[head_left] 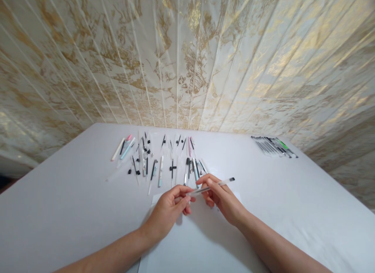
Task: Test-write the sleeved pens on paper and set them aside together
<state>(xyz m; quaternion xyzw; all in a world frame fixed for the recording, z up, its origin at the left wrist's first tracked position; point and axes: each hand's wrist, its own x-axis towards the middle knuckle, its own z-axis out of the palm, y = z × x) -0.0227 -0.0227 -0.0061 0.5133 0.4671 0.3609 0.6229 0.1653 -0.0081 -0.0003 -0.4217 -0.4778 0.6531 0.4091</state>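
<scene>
Between both hands is a clear-barrelled pen (pixel 225 182) with a dark end pointing up to the right. My left hand (pixel 172 204) pinches its left end between thumb and fingers. Closer to the middle of the barrel, my right hand (pixel 218 196) grips it with thumb and forefinger. Both hands are above a white sheet of paper (pixel 175 245). Just beyond them lie loose pen parts: thin dark refills (pixel 152 168), small black caps (pixel 138 172), and a pale pen barrel with a light blue end (pixel 160 172).
A row of assembled clear pens with black caps (pixel 265 146) lies at the back right, one with a bright green part (pixel 283 144). Pink, cream and light blue pens (pixel 127 148) lie at the back left. A gold-patterned curtain (pixel 175 61) hangs behind the white table (pixel 293 194).
</scene>
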